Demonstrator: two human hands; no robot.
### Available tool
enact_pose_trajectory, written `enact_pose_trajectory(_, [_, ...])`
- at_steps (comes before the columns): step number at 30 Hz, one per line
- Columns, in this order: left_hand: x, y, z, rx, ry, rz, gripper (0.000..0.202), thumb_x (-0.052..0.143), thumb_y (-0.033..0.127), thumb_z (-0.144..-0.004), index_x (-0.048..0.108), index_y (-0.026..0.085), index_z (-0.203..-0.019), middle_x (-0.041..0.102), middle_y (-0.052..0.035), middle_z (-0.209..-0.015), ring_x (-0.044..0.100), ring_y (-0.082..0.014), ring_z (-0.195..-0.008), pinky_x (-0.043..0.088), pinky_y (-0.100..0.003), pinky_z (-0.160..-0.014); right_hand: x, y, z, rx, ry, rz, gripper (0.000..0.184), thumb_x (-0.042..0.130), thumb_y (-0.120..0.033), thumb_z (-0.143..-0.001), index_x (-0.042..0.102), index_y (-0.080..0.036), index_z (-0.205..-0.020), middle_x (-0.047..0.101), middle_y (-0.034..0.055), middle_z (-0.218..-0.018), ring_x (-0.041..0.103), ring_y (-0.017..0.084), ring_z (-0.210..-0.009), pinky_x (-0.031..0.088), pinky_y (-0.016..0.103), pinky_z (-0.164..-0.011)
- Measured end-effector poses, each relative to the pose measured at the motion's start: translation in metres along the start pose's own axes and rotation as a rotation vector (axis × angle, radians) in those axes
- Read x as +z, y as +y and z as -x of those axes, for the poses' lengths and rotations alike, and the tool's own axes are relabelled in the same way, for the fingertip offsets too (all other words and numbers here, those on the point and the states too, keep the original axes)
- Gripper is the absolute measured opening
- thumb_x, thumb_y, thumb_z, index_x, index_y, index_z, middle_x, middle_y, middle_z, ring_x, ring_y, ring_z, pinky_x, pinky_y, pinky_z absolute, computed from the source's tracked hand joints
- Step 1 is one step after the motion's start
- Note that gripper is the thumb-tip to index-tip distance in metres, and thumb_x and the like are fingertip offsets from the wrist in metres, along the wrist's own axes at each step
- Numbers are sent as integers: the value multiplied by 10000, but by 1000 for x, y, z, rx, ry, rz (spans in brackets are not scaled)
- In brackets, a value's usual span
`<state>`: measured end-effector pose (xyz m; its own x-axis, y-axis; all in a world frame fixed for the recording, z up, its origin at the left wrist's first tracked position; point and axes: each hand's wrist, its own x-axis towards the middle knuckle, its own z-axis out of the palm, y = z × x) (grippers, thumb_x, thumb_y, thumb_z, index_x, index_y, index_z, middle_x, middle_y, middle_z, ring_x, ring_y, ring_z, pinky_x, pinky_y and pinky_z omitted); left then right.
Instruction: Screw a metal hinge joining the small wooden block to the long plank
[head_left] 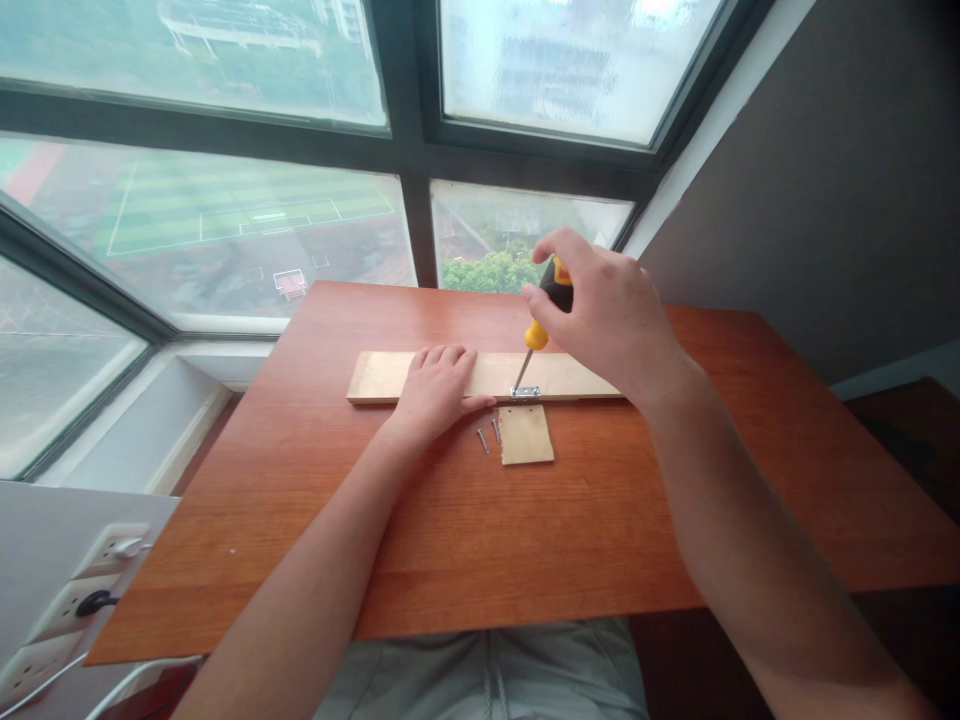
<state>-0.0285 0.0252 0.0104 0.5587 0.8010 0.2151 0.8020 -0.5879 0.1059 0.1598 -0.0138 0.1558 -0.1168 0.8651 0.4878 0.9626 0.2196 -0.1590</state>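
Note:
A long pale wooden board [379, 378] lies across the table. My left hand [437, 392] bears down on its left part, fingers over the top and thumb stretched along the near edge. A small metal hinge [525, 392] sits at that near edge, right of my thumb. In my right hand [604, 305] is a yellow and black screwdriver [536, 335], held by its handle from above. It leans slightly, with its tip at the left part of the hinge. Two loose screws [482, 441] lie beside a small square wooden piece [526, 436] with holes near its far edge.
The reddish-brown wooden table [450, 540] stands against large dark-framed windows [416, 150]. A grey wall [787, 200] rises on the right. At lower left, wall sockets [79, 598] hold plugs with cables near the table's edge.

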Motion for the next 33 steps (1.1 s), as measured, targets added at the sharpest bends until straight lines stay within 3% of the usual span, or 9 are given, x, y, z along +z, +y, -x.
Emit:
enact_pose_trajectory(12, [0, 0, 0, -7, -11, 32, 591, 597, 624, -811, 534, 186, -1203, 578, -140, -1224, 508, -319, -1122, 335, -423, -998, -12, 4, 1, -6, 31, -66, 407, 533, -231, -807, 543, -250, -1214, 665, 70, -1014, 597, 229, -819, 461, 386, -730])
enact_pose_trajectory(23, [1, -1, 1, 2, 1, 0, 592, 565, 647, -821, 529, 198, -1204, 582, -134, -1214, 515, -309, -1105, 327, -417, -1005, -10, 31, 16, 63, 77, -32, 363, 554, -257, -799, 578, -236, -1160, 673, 66, -978, 616, 231, -799, 459, 385, -722])
enact_pose_trajectory(33, [2, -2, 0, 0, -2, 25, 588, 577, 632, -820, 527, 200, -1217, 574, -138, -1240, 507, -319, -1121, 332, -426, -1004, -11, 29, 20, 56, 76, -45, 350, 544, -264, -815, 583, -227, -1161, 675, 65, -982, 618, 232, -818, 463, 385, -730])
